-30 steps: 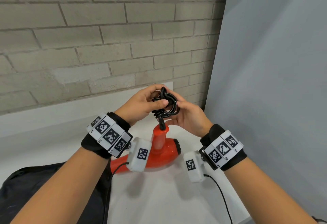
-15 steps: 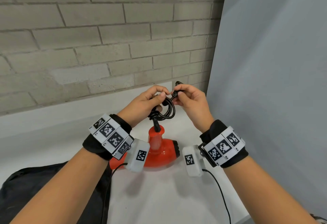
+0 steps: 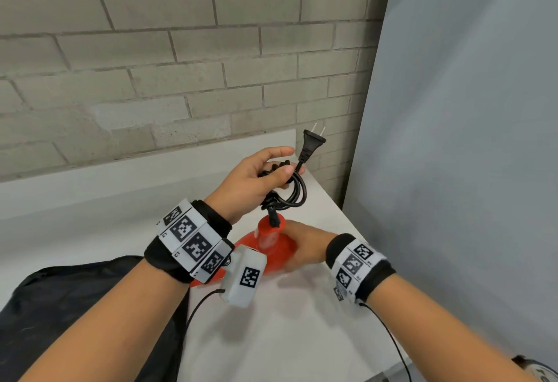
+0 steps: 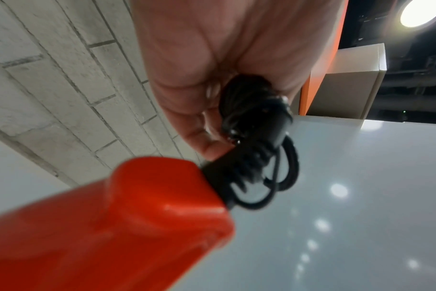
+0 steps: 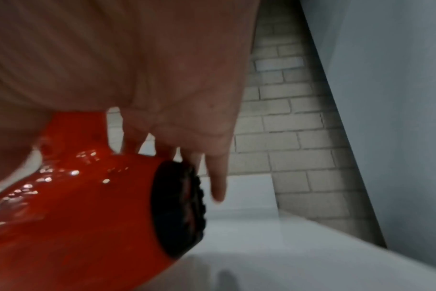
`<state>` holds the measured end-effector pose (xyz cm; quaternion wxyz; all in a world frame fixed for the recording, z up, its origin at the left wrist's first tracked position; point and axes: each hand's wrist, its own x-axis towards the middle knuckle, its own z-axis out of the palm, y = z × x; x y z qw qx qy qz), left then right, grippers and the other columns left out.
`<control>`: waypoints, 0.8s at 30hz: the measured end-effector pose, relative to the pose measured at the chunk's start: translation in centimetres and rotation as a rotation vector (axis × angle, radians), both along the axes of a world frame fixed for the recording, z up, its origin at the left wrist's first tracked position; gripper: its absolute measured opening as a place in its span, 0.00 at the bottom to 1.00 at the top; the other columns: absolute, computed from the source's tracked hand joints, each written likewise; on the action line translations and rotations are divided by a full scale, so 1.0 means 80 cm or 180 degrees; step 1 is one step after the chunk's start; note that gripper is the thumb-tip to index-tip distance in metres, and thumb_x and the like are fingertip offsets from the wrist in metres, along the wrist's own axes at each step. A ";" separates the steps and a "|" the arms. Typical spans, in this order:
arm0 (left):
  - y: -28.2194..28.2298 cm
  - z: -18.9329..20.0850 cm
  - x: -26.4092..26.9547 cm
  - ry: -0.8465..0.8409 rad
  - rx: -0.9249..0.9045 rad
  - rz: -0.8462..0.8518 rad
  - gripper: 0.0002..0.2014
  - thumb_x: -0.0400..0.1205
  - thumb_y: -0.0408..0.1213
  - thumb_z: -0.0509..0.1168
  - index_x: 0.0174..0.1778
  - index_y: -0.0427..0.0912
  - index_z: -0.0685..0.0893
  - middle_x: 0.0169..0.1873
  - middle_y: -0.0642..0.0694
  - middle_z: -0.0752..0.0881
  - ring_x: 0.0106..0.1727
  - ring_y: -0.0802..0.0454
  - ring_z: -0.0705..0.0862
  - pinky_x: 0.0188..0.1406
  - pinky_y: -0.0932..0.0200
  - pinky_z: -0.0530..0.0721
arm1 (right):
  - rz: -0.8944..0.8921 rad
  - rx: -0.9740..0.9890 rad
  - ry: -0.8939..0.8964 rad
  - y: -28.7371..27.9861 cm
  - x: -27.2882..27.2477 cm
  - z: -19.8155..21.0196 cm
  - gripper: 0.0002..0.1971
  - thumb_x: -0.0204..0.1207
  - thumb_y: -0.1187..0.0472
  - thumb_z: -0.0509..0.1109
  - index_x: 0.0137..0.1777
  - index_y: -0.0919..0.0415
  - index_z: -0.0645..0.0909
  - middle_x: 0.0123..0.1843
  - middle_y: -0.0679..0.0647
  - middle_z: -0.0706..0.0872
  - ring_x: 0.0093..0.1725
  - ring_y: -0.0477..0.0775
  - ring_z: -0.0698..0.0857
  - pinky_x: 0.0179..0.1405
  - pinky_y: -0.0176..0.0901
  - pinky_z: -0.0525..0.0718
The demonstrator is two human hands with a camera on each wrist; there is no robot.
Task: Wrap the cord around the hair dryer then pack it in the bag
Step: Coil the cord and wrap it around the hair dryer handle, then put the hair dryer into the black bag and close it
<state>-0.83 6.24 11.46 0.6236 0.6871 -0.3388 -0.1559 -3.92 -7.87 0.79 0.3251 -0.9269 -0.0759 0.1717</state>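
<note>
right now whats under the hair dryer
The white table under the red hair dryer, with the black bag beside it at the left. The right hand and the left wrist camera cover its underside.

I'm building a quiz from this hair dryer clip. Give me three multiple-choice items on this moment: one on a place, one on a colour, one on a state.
1. Where is the bag?
A. table's near left
B. hung on the wall
C. atop the dryer

2. The hair dryer body is:
A. blue
B. red-orange
C. white

3. The cord is:
A. stretched flat on the table
B. plugged in
C. bundled in the left hand

Answers: 1 A, the black fabric lies there; 2 B, glossy in all views; 3 C, the plug sticks up free above the loops.
</note>
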 end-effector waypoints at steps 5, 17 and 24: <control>-0.002 0.000 -0.014 0.0131 -0.0285 -0.0038 0.12 0.78 0.27 0.61 0.53 0.47 0.80 0.45 0.50 0.87 0.36 0.59 0.84 0.34 0.66 0.85 | -0.0170 -0.0482 -0.0266 0.003 0.005 -0.028 0.40 0.57 0.50 0.76 0.71 0.50 0.66 0.70 0.53 0.69 0.68 0.60 0.72 0.66 0.60 0.77; 0.026 -0.068 0.016 0.0469 0.0442 0.1337 0.09 0.81 0.31 0.60 0.36 0.44 0.81 0.31 0.45 0.83 0.28 0.56 0.83 0.32 0.60 0.81 | -0.1216 -0.1445 -0.0403 -0.045 -0.026 -0.015 0.37 0.66 0.46 0.73 0.70 0.55 0.59 0.70 0.57 0.66 0.63 0.70 0.73 0.61 0.65 0.74; 0.052 -0.133 0.046 0.0249 0.2408 0.1005 0.09 0.82 0.31 0.54 0.49 0.37 0.80 0.35 0.44 0.81 0.32 0.53 0.81 0.33 0.63 0.75 | -0.0974 -0.1346 -0.0591 -0.047 -0.039 -0.027 0.31 0.71 0.46 0.69 0.71 0.48 0.62 0.78 0.55 0.54 0.65 0.71 0.67 0.60 0.64 0.77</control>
